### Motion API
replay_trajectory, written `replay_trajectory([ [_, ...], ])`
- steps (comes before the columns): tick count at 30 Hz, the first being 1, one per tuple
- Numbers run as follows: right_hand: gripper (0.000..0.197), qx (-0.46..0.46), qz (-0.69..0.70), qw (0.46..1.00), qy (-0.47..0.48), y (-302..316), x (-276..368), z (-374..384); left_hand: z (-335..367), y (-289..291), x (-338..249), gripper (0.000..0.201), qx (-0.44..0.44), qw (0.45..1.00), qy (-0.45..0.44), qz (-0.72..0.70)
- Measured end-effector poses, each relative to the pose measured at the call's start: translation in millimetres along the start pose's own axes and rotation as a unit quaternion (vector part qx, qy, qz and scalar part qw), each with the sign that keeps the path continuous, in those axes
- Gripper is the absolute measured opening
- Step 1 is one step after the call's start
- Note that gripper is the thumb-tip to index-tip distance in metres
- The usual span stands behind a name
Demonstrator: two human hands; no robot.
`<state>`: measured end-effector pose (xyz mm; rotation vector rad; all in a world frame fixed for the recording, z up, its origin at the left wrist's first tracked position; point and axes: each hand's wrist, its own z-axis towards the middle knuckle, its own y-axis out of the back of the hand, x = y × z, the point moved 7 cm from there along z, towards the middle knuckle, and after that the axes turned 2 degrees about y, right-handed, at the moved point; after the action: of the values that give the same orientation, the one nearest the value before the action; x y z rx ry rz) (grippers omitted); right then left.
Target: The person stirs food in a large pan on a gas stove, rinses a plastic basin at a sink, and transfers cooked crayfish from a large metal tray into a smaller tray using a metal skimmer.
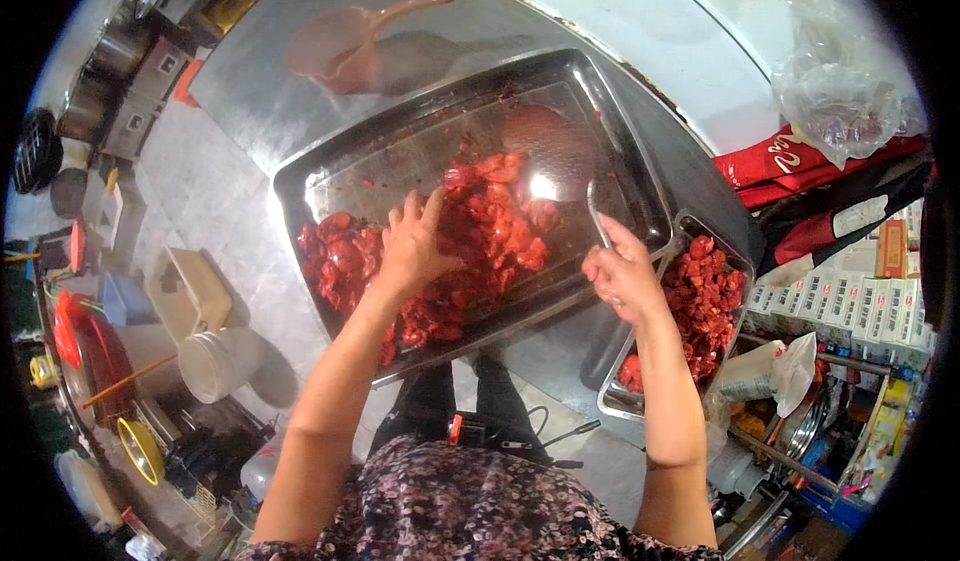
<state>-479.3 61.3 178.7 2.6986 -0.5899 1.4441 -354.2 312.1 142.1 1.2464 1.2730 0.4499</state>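
A large dark metal tray [460, 101] with raised sides lies on a steel table. Wet red marinated meat pieces [500, 211] are heaped across its left and middle part. My left hand [412, 246] rests on the heap, its fingers spread and holding nothing I can see. Over the tray's right edge, my right hand [625, 273] is closed around a thin, curved metal tool [592, 201] that points upward; its exact kind is not clear. Beside my right forearm stands a smaller deep steel pan [610, 401] full of similar red pieces.
A pink plastic dipper [335, 56] lies beyond the tray on the steel table [250, 71]. Crumpled clear plastic bags [845, 91] and red cloth [770, 171] are at the right, above stacked white boxes [860, 306]. Left on the floor stand a beige bin [190, 291] and a white bucket [212, 366].
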Motion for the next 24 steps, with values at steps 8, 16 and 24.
replay_trajectory([
  [8,0.059,0.032,-0.034,0.998,-0.042,-31,-7,5,19,-3,-10,0.126,0.024,0.999,-0.015,-0.046],
  [16,0.057,-0.104,-0.048,0.993,0.025,19,2,-30,-1,-1,-4,0.125,0.053,0.998,-0.018,-0.039],
  [24,0.061,-0.079,0.035,0.995,-0.048,4,-23,-45,8,-1,-8,0.123,0.063,0.994,-0.021,-0.082],
])
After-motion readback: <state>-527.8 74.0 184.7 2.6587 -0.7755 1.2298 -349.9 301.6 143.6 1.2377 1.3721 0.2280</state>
